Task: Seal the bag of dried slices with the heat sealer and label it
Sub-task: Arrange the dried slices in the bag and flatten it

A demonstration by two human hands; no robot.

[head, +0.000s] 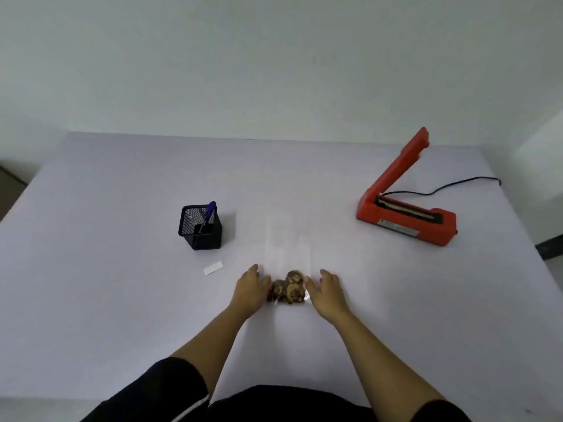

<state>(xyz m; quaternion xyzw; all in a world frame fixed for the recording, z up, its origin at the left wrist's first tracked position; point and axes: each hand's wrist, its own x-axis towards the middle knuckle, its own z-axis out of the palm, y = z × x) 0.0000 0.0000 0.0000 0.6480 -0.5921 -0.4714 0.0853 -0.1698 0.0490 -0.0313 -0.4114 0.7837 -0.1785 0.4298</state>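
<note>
A clear plastic bag [288,248] lies flat on the white table [122,300], its mouth pointing away from me. Brown dried slices [288,289] are bunched at its near end. My left hand [251,286] rests against the left side of the slices and my right hand [326,290] against the right side, fingers spread, both touching the bag's edges. The red heat sealer [405,208] stands at the right with its arm raised. A small white label [213,267] lies left of the bag.
A black mesh pen holder [200,228] with a blue pen [208,213] stands left of the bag, behind the label. The sealer's black cord [457,185] trails to the right edge. A plain wall rises behind the table.
</note>
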